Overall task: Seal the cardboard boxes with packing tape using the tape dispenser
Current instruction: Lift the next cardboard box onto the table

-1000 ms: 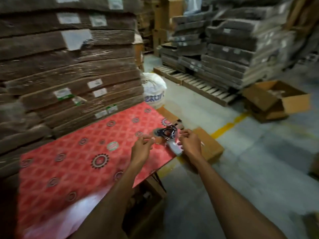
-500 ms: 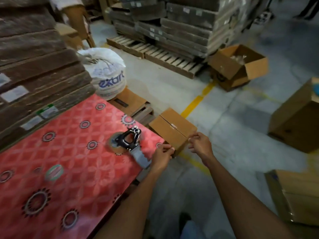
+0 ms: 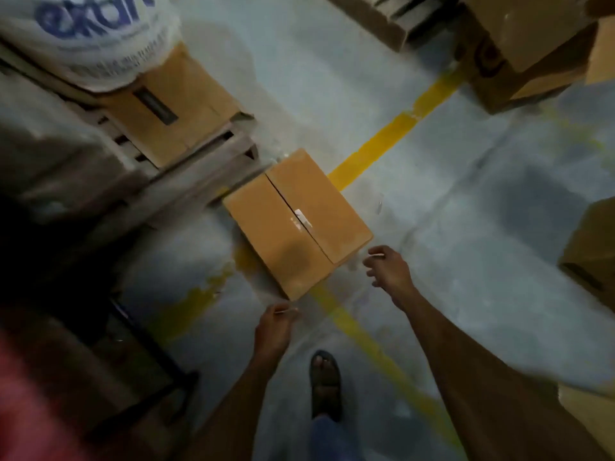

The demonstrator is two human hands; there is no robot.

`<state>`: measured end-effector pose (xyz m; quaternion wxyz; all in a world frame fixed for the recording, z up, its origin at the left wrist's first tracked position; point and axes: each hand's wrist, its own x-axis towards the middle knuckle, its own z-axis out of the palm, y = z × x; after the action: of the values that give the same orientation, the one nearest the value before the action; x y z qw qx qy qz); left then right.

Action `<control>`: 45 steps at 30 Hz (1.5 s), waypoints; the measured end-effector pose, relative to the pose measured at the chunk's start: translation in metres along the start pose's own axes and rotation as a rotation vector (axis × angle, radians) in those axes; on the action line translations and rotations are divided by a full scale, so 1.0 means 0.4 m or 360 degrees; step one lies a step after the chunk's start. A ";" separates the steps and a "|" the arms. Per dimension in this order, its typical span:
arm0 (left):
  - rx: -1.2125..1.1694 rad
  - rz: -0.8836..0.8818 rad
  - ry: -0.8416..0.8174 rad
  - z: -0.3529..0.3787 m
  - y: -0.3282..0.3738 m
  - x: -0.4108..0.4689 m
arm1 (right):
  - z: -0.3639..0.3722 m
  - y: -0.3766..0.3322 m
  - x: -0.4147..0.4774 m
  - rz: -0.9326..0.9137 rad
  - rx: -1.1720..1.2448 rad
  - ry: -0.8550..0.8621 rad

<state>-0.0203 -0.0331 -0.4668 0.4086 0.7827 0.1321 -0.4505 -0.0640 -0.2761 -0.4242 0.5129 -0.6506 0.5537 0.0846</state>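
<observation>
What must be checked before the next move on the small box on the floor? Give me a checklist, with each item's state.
1. Flaps of the small box closed flat: ok, they meet along the centre seam.
2. Seam fully taped: not ok, only a short shiny patch shows mid-seam; its ends look bare.
3. Strip of tape between the hands: cannot tell; the left hand pinches something thin and pale, and the picture is blurred.
4. Right hand free: cannot tell, its fingers are spread beside the box's corner.
5. Tape dispenser within reach: cannot tell, it is out of view.
6. Box clear of the foot: ok, floor shows between them.
</observation>
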 end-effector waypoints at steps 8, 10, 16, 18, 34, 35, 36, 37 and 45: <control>-0.0320 -0.0433 0.0103 0.193 -0.069 0.450 | 0.090 0.107 0.563 0.0017 -0.0367 -0.0150; -0.0419 -0.0473 0.0046 0.223 -0.091 0.509 | 0.109 0.146 0.639 0.0058 -0.0373 -0.0162; -0.0706 -0.0489 0.0140 0.197 -0.066 0.495 | 0.115 0.178 0.673 -0.0096 -0.0248 -0.0105; -0.0706 -0.0288 0.0288 0.147 -0.012 0.441 | 0.093 0.118 0.630 -0.0215 -0.0021 -0.0064; -0.1197 0.0776 0.0381 -0.416 0.679 -0.565 | -0.355 -0.589 -0.503 -0.0888 0.0785 0.0392; -0.1189 0.0876 0.0389 -0.474 0.690 -0.659 | -0.363 -0.610 -0.614 -0.0943 0.0853 0.0402; -0.1177 0.0970 0.0409 -0.530 0.687 -0.763 | -0.365 -0.624 -0.723 -0.0995 0.0922 0.0404; -0.1162 0.1073 0.0430 -0.588 0.673 -0.874 | -0.364 -0.630 -0.835 -0.1057 0.0985 0.0406; -0.1100 0.1484 0.0565 -1.060 0.311 -1.487 | -0.153 -0.613 -1.566 -0.1548 0.1229 0.0203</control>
<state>-0.0281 0.3063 0.1921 0.7652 0.6432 -0.0198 -0.0176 -0.1274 0.0401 0.1696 0.6569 -0.5996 0.2142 -0.4039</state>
